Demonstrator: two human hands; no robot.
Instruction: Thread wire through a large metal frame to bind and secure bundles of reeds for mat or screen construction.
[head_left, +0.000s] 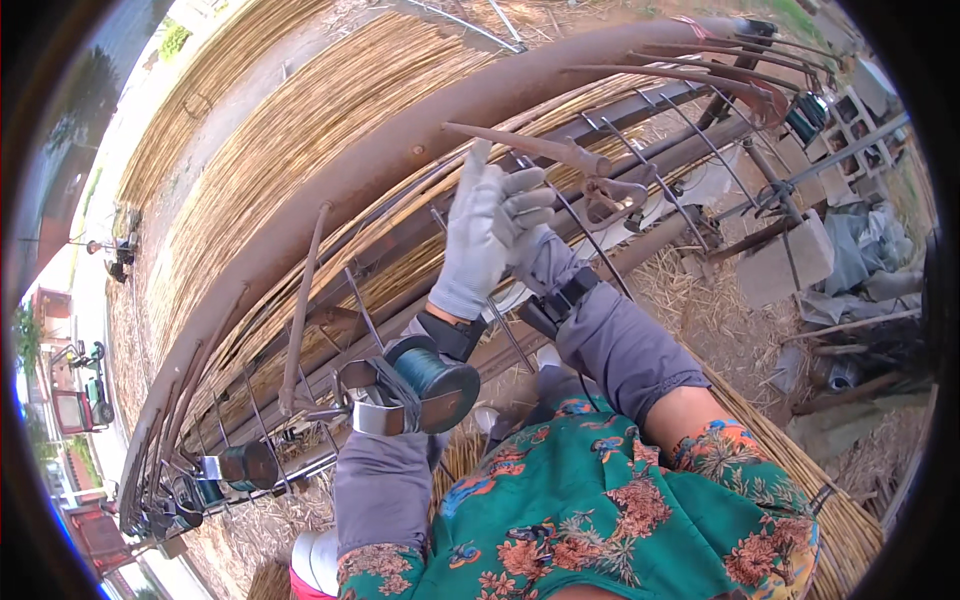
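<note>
My left hand [475, 225], in a pale grey glove, is raised over the middle of a long metal frame, fingers stretched out and apart. Nothing shows in its grasp. My right sleeve [635, 350] reaches up beside it, a black strap [558, 300] around it. My right hand is mostly hidden where the two meet, so its fingers cannot be told apart. Close by, a rusty pointed bar [530, 147] and thin metal rods [590, 235] stick out from the frame. Beside my left forearm sits a spool of dark green cord [432, 372] in a metal bracket.
A curved rusty beam [400, 150] spans the frame, with long reed stalks [350, 245] along it. Beyond lies a broad reed mat [290, 120]. More spools [248, 466] hang at the left. Concrete blocks [790, 258] and plastic sheeting [865, 250] lie right.
</note>
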